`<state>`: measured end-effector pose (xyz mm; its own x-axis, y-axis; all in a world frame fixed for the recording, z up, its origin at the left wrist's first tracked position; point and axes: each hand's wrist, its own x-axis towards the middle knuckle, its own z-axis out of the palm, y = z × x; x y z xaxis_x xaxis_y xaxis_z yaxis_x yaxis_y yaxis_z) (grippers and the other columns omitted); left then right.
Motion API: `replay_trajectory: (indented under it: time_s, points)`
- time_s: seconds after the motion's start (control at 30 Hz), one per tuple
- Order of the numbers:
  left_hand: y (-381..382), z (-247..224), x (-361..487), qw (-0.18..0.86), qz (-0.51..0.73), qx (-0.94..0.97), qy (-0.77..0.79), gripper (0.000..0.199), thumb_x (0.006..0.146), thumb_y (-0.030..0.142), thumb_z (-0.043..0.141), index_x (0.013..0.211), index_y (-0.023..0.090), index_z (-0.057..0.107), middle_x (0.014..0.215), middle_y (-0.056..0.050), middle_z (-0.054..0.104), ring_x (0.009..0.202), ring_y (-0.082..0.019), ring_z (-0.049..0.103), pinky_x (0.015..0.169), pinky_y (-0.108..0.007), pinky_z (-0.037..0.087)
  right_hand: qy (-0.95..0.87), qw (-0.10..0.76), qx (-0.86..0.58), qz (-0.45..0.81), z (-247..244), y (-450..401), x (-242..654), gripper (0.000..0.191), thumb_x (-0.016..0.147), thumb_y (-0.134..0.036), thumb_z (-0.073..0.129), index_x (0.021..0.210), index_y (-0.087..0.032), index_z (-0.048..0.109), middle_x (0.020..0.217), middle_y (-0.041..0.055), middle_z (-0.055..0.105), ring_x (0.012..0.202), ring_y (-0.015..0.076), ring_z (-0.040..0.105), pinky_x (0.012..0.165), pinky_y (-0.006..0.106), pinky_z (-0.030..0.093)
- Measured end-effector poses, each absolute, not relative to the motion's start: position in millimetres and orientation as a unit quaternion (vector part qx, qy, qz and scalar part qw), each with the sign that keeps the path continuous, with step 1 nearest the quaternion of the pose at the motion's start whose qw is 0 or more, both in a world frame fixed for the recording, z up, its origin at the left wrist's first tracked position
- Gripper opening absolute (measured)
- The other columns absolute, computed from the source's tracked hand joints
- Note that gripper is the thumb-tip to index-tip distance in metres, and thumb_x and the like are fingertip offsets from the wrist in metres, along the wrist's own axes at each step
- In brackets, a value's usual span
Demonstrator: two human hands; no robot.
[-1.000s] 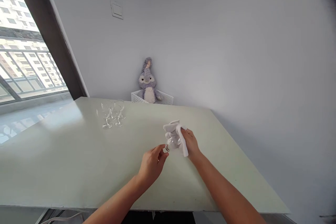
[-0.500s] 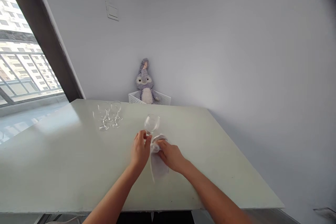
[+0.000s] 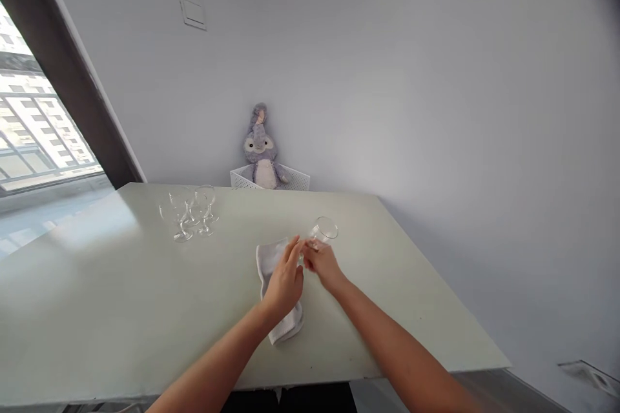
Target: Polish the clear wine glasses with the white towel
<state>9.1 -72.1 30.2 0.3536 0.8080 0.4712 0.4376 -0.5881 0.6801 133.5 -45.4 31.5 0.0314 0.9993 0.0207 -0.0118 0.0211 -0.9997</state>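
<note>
Head view: the right hand (image 3: 323, 264) is over the middle of the bench (image 3: 121, 297), its fingers curled closed at the lower part of a clear stemmed glass (image 3: 323, 229), which it appears to hold. The bowl of that glass shows just beyond the knuckles, rim upward and leaning away to the right; its stem is largely hidden by the fingers. The left hand (image 3: 285, 281) is directly beside it, fingers extended and close together, thumb a little apart, fingertips meeting the right hand's fingers. Blur and overlap at this point are such that I cannot tell whether the left fingers also grip the glass. A white cloth (image 3: 268, 259) lies on the bench, partly covered from view by the left hand and wrist. Well apart, toward the far left of the bench, a group of clear stemmed glasses (image 3: 183, 235) stands upright, close together. Behind the far edge, a purple plush toy (image 3: 264, 171) sits in a white perforated basket (image 3: 295, 182) against the wall.
</note>
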Motion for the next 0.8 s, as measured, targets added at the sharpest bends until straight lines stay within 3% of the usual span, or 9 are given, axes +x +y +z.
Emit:
replay_trajectory:
  time_s: [0.1, 0.2, 0.4, 0.67, 0.8]
  points:
    - [-58.2, 22.9, -12.0, 0.171, 0.387, 0.793, 0.438, 0.051, 0.075, 0.006, 0.037, 0.123, 0.024, 0.04, 0.127, -0.006, 0.044, 0.118, -0.021, 0.04, 0.097, -0.041, 0.034, -0.437, 0.548, -0.607, 0.375, 14.1, -11.6, 179.7, 0.026, 0.064, -0.035, 0.058, 0.08, -0.014, 0.059, 0.06, -0.0012, 0.058, 0.043, 0.0075, 0.045, 0.039, 0.018, 0.031]
    - [-43.8, 8.6, -33.6, 0.135, 0.389, 0.752, 0.515, 0.046, 0.073, 0.003, 0.035, 0.112, 0.024, 0.05, 0.114, -0.006, 0.053, 0.105, -0.021, 0.05, 0.088, -0.037, 0.041, -0.382, 0.568, -0.651, 0.328, 1.1, 18.8, 231.0, 0.031, 0.062, -0.031, 0.057, 0.087, -0.013, 0.057, 0.074, 0.0035, 0.064, 0.044, 0.0071, 0.047, 0.039, 0.018, 0.033]
    - [-29.1, -18.6, -41.2, 0.176, 0.366, 0.69, 0.599, 0.037, 0.073, 0.006, 0.036, 0.1, 0.023, 0.054, 0.098, -0.005, 0.059, 0.089, -0.019, 0.055, 0.074, -0.031, 0.043, -0.29, 0.584, -0.711, 0.266, -14.0, 60.0, 300.3, 0.025, 0.065, -0.024, 0.056, 0.087, -0.012, 0.055, 0.07, 0.004, 0.063, 0.038, 0.0059, 0.046, 0.037, 0.018, 0.036]
    - [-22.1, -22.4, -40.8, 0.226, 0.396, 0.649, 0.609, 0.034, 0.072, 0.007, 0.04, 0.099, 0.023, 0.054, 0.092, -0.004, 0.06, 0.082, -0.017, 0.054, 0.072, -0.031, 0.042, -0.254, 0.589, -0.73, 0.236, -19.8, 86.0, 337.4, 0.018, 0.065, -0.017, 0.056, 0.082, -0.013, 0.054, 0.065, 0.002, 0.058, 0.041, 0.0075, 0.05, 0.037, 0.017, 0.041]
    - [-23.7, -21.0, -39.5, 0.234, 0.435, 0.634, 0.595, 0.031, 0.072, 0.007, 0.039, 0.094, 0.022, 0.056, 0.092, -0.004, 0.058, 0.083, -0.016, 0.053, 0.075, -0.031, 0.042, -0.235, 0.599, -0.733, 0.223, -22.4, 77.4, 338.5, 0.024, 0.064, -0.015, 0.055, 0.088, -0.014, 0.052, 0.07, 0.0011, 0.055, 0.044, 0.0077, 0.052, 0.039, 0.018, 0.043]
